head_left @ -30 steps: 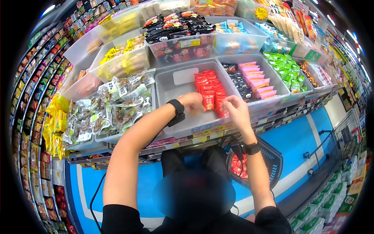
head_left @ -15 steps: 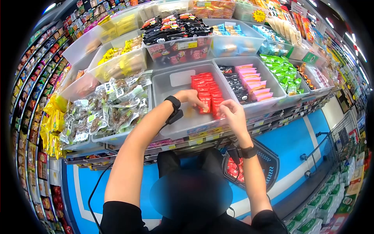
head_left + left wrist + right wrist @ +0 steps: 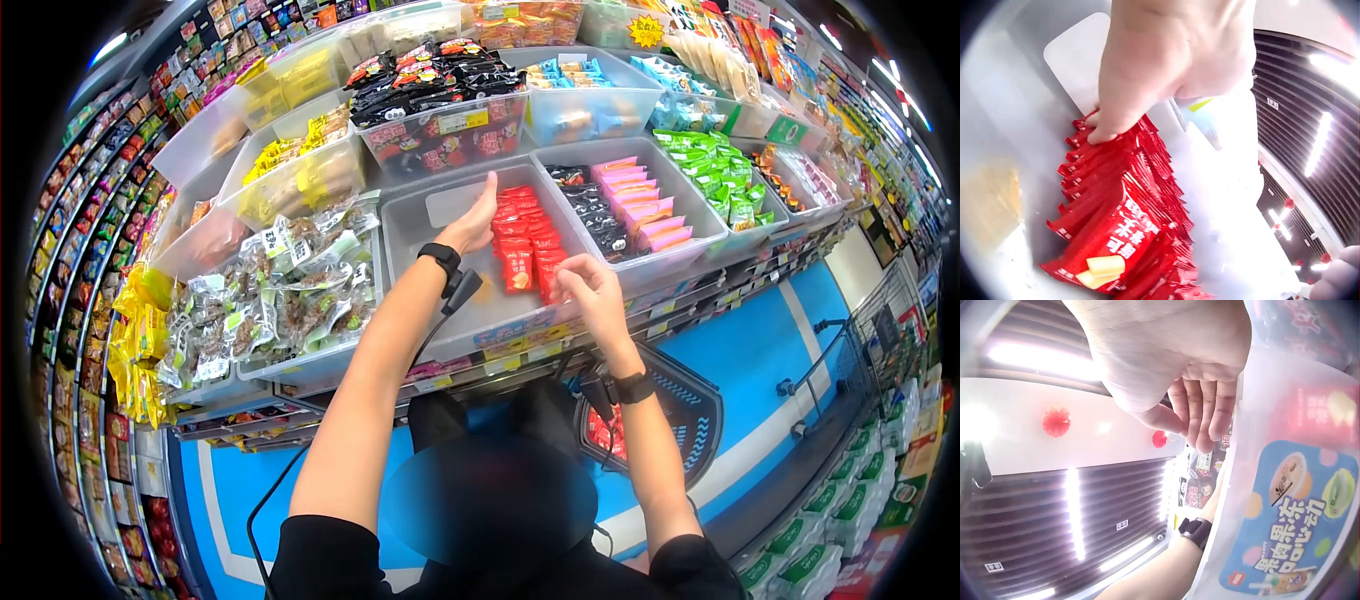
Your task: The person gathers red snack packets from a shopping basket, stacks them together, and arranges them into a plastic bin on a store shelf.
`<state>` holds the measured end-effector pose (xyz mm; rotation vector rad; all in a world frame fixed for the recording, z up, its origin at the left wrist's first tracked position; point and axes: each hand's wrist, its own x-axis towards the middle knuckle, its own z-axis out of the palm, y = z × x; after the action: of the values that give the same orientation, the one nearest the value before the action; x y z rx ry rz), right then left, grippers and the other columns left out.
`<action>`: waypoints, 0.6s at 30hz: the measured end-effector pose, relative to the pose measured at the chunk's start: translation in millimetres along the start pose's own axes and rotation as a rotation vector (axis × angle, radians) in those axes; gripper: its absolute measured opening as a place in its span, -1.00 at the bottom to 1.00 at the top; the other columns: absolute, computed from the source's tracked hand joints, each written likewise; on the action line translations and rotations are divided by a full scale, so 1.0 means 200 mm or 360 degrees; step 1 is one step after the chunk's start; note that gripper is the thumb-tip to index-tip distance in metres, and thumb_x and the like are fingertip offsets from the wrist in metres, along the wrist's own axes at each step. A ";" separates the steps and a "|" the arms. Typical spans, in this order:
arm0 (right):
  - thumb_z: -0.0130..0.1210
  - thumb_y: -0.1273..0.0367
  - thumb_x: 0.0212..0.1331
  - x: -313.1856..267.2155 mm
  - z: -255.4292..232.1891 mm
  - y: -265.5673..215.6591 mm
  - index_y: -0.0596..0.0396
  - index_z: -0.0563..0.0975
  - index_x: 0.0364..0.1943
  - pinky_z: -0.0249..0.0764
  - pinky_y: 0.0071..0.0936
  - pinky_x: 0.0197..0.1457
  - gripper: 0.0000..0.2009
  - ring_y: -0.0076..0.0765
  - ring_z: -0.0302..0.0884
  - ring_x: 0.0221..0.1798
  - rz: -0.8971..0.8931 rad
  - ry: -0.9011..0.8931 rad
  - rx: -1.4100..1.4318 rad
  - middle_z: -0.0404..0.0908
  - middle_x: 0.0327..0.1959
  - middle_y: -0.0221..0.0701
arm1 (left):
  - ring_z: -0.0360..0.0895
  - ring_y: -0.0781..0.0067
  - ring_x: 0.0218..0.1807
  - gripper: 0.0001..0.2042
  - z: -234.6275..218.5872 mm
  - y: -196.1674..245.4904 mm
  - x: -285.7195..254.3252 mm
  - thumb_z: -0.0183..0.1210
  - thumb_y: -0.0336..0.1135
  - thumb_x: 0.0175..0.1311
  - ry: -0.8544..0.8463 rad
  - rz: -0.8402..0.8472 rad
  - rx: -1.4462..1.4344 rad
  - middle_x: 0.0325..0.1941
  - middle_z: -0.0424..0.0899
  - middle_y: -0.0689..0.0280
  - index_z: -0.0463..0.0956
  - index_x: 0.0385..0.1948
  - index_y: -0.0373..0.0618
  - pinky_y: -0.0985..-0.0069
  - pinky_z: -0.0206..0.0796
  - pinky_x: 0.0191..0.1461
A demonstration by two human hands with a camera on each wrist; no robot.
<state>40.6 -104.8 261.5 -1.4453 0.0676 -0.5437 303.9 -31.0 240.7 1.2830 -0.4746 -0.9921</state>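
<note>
While my left hand (image 3: 470, 225) lies flat, fingers straight, against the far end of the red snack packets (image 3: 530, 245) rowed in the clear bin (image 3: 440, 300), my right hand (image 3: 590, 290), loosely curled and empty, hovers at the near end. Judged step: squaring the row; next, press both ends together. The bin-front label (image 3: 1279, 537) reads "果肉果冻".

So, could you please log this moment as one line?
left hand: flat against red packets | right hand: at row's near end, holds nothing | bin: packets in a row
</note>
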 end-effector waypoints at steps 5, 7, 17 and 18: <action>0.06 0.45 0.27 -0.01 -0.02 0.00 0.18 0.52 -0.27 0.44 -0.62 -0.28 -0.92 -0.57 0.56 -0.40 -0.0015 -0.0005 0.0046 0.61 -0.42 -0.42 | 0.12 -0.02 0.45 -0.26 0.09 0.06 -0.15 -0.40 0.28 0.41 0.0527 -0.0323 0.0725 0.52 -0.02 0.07 0.02 0.40 -0.17 -0.04 0.08 0.39; 0.05 0.45 0.27 0.00 -0.03 0.01 0.18 0.52 -0.27 0.44 -0.61 -0.28 -0.92 -0.56 0.56 -0.40 -0.0017 -0.0018 0.0059 0.61 -0.42 -0.41 | 0.49 0.09 0.19 -0.41 0.07 0.04 -0.20 -0.24 0.10 0.43 0.0549 -0.0316 0.1044 0.26 0.42 -0.06 0.34 0.23 -0.23 0.12 0.43 0.11; 0.07 0.43 0.26 0.00 -0.02 0.01 0.18 0.52 -0.29 0.45 -0.63 -0.31 -0.91 -0.58 0.55 -0.41 0.0000 -0.0007 0.0151 0.61 -0.43 -0.42 | 0.65 0.33 -0.55 -0.66 0.22 -0.11 -0.24 0.22 -0.06 0.13 -0.0027 -0.0435 0.2320 -0.55 0.68 0.18 0.63 -0.47 -0.24 0.36 0.51 -0.44; 0.06 0.43 0.26 0.00 -0.02 0.01 0.17 0.52 -0.29 0.45 -0.63 -0.32 -0.91 -0.59 0.55 -0.41 -0.0004 -0.0006 0.0171 0.61 -0.42 -0.43 | 0.65 0.33 -0.53 -0.64 0.23 -0.12 -0.23 0.22 -0.04 0.15 0.0020 -0.0416 0.2222 -0.55 0.67 0.18 0.63 -0.46 -0.25 0.36 0.51 -0.44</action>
<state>39.8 -108.5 258.6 -1.3416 0.0333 -0.5389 235.3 -19.4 240.0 2.6306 -1.0974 -0.8178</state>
